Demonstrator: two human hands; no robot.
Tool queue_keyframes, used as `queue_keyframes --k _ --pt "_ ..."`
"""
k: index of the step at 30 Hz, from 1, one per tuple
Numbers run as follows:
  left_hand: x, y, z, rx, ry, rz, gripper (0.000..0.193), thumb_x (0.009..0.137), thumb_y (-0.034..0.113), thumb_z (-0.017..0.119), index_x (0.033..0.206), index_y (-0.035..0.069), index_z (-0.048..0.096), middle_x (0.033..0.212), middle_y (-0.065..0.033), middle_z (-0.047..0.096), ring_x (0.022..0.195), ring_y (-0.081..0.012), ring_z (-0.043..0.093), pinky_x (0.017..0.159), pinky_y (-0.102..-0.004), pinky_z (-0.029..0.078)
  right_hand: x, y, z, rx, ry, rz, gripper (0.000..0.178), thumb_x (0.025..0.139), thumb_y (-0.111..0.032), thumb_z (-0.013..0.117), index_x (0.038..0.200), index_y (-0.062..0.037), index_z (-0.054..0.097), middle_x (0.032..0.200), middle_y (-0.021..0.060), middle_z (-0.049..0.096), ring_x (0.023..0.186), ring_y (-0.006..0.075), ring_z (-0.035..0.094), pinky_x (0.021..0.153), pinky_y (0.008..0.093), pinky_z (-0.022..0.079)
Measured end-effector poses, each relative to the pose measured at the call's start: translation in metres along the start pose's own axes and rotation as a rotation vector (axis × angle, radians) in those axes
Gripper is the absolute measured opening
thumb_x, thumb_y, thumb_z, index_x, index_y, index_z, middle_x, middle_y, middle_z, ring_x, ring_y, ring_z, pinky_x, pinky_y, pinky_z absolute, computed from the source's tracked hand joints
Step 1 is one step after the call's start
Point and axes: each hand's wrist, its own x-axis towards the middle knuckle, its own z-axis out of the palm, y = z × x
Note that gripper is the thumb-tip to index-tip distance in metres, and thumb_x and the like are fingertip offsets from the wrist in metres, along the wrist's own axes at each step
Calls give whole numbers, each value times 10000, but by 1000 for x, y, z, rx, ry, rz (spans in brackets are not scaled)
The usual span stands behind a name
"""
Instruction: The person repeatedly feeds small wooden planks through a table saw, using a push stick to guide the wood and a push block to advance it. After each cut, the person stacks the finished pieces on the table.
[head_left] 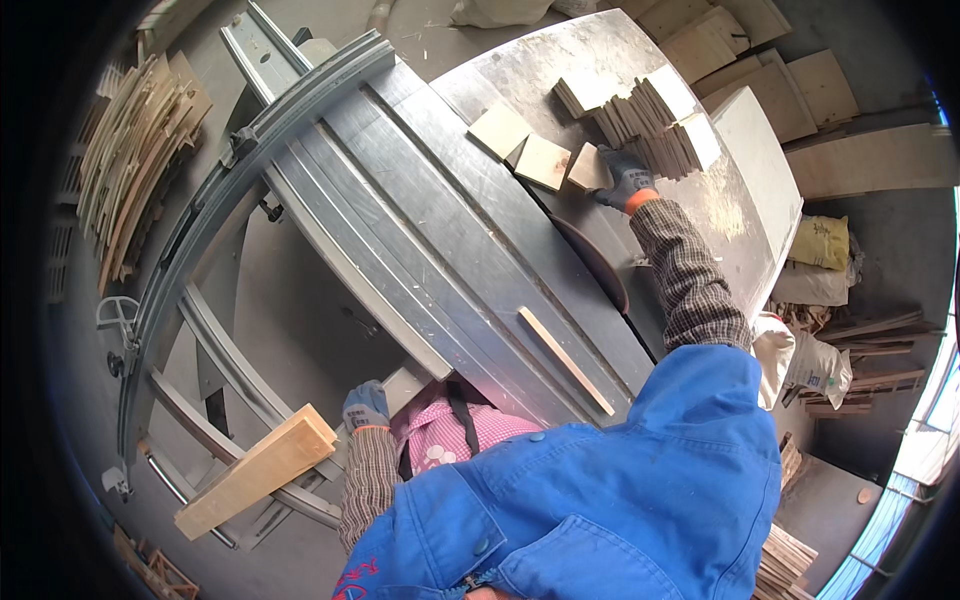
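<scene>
My right hand (628,182), in a grey-blue glove with an orange cuff, reaches forward to a small wooden board (588,168), its fingers closed about the board's near edge. Two similar square pieces, a left board (499,130) and a middle board (543,162), lie beside it in a row. Just beyond the hand are stacks of cut boards (650,120). The dark round saw blade (592,262) stands between that hand and my body. Low on the left, my gloved left hand (367,405) grips a grey metal end piece (404,388) at the sliding table's near corner.
A thin wooden strip (566,360) lies on the metal sliding table (440,240). Long boards (262,470) rest across the frame at lower left. A metal fence (290,95) crosses the far left. Wood piles (140,165) and filled sacks (815,265) stand around the machine.
</scene>
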Motion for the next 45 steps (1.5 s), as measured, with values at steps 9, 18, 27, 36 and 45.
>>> queue_keyframes --k 9,18,27,36,45 --pt "19 6 -38 -23 -151 -77 295 951 277 473 930 130 728 921 -148 720 855 -380 670 790 -495 543 61 -87 6 -121 -89 -56 989 702 -493 819 1513 -143 373 1489 175 428 1391 362 392 1159 459 318" --pt "15 6 -23 -53 -93 2 234 928 263 523 976 136 713 915 -137 711 860 -364 657 811 -501 527 66 -88 -21 58 143 -10 1105 650 -623 788 1522 -96 360 1414 242 462 1309 397 457 1110 464 377" --pt "8 21 -36 -43 -232 -92 270 914 244 486 914 139 735 881 -165 716 843 -374 673 777 -497 542 134 -135 4 13 -28 110 1094 621 -543 833 1497 -65 384 1349 207 554 1256 355 546 1067 424 444" --pt "15 3 -18 -90 -28 -10 195 901 268 575 942 148 723 867 -126 708 813 -348 660 761 -483 543 197 -40 -81 -193 5 542 1233 672 -649 743 1593 -59 173 1298 195 587 1180 302 607 956 436 515" --pt "19 14 -37 -120 -75 -16 234 894 265 550 933 133 739 865 -147 714 823 -361 664 766 -486 544 197 -23 -70 -345 -295 635 1164 738 -786 619 1604 -152 168 1551 187 399 1419 334 421 1203 527 242"
